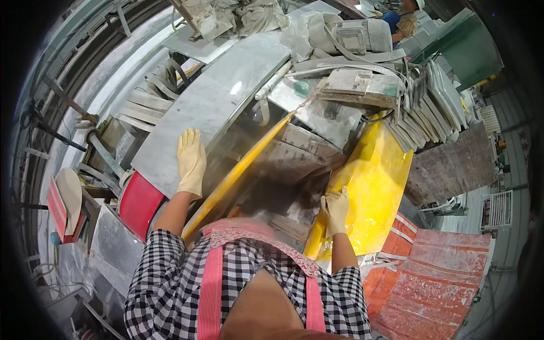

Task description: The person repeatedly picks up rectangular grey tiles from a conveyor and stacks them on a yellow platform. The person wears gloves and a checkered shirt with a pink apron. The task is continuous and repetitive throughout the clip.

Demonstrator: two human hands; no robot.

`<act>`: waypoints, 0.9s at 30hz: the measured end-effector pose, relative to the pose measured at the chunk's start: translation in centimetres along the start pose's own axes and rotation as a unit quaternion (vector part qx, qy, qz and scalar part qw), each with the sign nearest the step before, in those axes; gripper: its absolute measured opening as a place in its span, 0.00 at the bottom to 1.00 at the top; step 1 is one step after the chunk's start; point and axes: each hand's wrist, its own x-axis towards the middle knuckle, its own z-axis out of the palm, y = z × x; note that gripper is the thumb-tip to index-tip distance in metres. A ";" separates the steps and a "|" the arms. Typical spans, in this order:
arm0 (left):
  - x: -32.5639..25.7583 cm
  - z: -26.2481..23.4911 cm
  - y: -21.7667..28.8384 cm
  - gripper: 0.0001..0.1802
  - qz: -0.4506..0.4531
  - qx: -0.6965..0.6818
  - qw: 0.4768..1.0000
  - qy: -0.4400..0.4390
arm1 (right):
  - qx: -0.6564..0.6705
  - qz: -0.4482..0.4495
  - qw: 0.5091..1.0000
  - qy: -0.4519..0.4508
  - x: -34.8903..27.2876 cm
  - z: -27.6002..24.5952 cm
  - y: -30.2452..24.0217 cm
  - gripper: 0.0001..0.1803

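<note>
My left hand (191,161), in a cream rubber glove, lies flat on a long, glossy grey marble-patterned slab (238,65), fingers stretched out and pointing away from me. My right hand (335,211), gloved the same way, rests at the left edge of a wet, shiny yellow sheet (374,195); its fingers are slightly bent, with nothing seen in them. Between my hands a narrow yellow bar (241,169) slants from near my waist up to the right. Below it is a dark, wet hollow with brownish boards, its bottom hard to make out.
A red panel (139,207) adjoins the slab's near left end. Ahead stand a dusty stone-like block (360,88), a grey machine (365,37) and stacked thin slabs (428,105). Orange-red sheeting (430,277) lies at the right. A person in blue (394,22) is far off.
</note>
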 end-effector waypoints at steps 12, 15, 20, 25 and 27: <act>-0.4 -0.5 1.0 0.25 -0.003 -0.002 1.000 -0.001 | 0.025 0.012 0.999 -0.016 0.1 -2.0 -0.7 0.10; -0.5 -0.5 1.0 0.25 0.003 -0.003 1.000 0.005 | 0.025 0.016 0.999 -0.014 0.3 -1.9 -0.7 0.10; -0.3 -0.6 1.0 0.24 0.004 -0.012 1.000 0.011 | 0.006 0.010 1.000 -0.001 0.0 -1.7 -0.8 0.11; -0.5 -0.6 0.8 0.25 -0.003 -0.018 1.000 0.001 | 0.019 0.022 0.999 -0.019 -0.1 -2.1 -0.9 0.11; -0.6 -0.5 0.9 0.26 -0.009 -0.014 1.000 -0.014 | 0.020 0.019 1.000 -0.015 -0.1 -2.1 -0.9 0.10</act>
